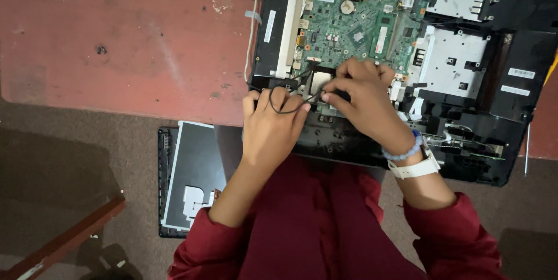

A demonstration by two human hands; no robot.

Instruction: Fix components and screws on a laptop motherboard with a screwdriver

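Note:
An opened laptop base [511,140] lies on the red table, its green circuit board [349,30] exposed. My left hand [272,126] rests at the laptop's near left edge, fingers curled around a thin black cable [283,110] that loops across them. My right hand [363,97], with a white watch and a blue bead bracelet on the wrist, pinches the same cable just above the board's lower edge. The fingertips of both hands nearly meet. Dark red sleeves cover my forearms.
The worn red table [128,36] stretches to the left. On the floor beneath its edge lies a detached screen panel [192,181]. A reddish wooden bar [70,236] crosses the lower left. Silver metal brackets [453,59] sit on the laptop's right half.

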